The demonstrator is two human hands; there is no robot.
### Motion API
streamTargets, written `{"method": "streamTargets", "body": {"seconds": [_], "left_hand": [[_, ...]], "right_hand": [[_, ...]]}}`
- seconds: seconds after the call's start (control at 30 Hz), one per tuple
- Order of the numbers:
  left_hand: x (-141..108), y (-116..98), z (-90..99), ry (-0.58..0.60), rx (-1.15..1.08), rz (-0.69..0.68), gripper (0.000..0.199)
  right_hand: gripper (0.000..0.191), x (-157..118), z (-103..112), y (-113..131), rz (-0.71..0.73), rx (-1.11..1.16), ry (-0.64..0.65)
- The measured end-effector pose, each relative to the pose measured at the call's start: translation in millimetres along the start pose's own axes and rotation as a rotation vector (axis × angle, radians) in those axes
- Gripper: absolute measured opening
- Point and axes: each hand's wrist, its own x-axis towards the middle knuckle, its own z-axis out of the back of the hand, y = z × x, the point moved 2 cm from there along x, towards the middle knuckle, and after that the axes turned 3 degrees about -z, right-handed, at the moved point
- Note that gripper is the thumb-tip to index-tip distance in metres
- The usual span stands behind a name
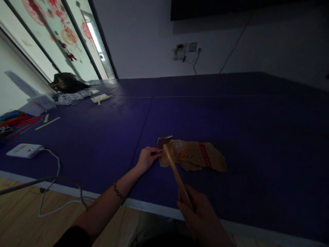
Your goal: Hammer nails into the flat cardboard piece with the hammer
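We grip the wooden handle of a hammer in our closed right hand, its head over the near end of a brown paper bag on the blue table; our left hand pinches that bag's edge, fingers curled

An activity room: blue table-tennis table, paper-cut window decorations, wooden floor.

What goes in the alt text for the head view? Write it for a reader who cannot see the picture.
A person's right hand holds a wooden-handled hammer, its head over the end of a crumpled brown paper bag on a dark blue table, while the left hand pins that end. A white device lies far left.
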Motion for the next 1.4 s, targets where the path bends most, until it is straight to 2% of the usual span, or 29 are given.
{"method": "streamTargets", "body": {"seconds": [0.13, 0.27, 0.37, 0.5, 0.63, 0.93, 1.17, 1.4], "left_hand": [[1.5, -3.9, 0.6, 0.017, 0.022, -0.027, 0.008], [1.0, -6.0, 2.6, 0.026, 0.104, -0.029, 0.016], [1.3, -8.7, 3.2, 0.005, 0.125, -0.045, 0.025], [5.1, -13.5, -1.2, -0.03, 0.083, -0.051, 0.047], [10.6, -12.1, -10.4, -0.026, 0.073, 0.011, 0.04], [11.9, -1.5, -17.8, -0.04, -0.058, 0.028, 0.012], [12.7, -4.2, -20.5, -0.061, -0.143, 0.009, 0.009], [9.5, -11.7, -19.4, -0.061, -0.009, 0.083, 0.009]], "right_hand": [[0.016, -6.3, 19.5, -11.1, -0.057, 0.206, -0.083], [0.023, -4.5, 39.9, -40.2, -0.124, 0.405, -0.167], [0.028, -1.2, 58.0, -65.7, -0.135, 0.444, -0.234], [0.033, 2.1, 78.3, -97.0, -0.16, 0.459, -0.291], [0.034, 4.0, 84.1, -117.9, -0.168, 0.455, -0.317], [0.029, 7.8, 76.2, -118.2, -0.141, 0.505, -0.243], [0.028, 7.1, 76.0, -116.2, -0.139, 0.499, -0.22], [0.028, 8.0, 74.7, -117.9, -0.152, 0.49, -0.252]]}}
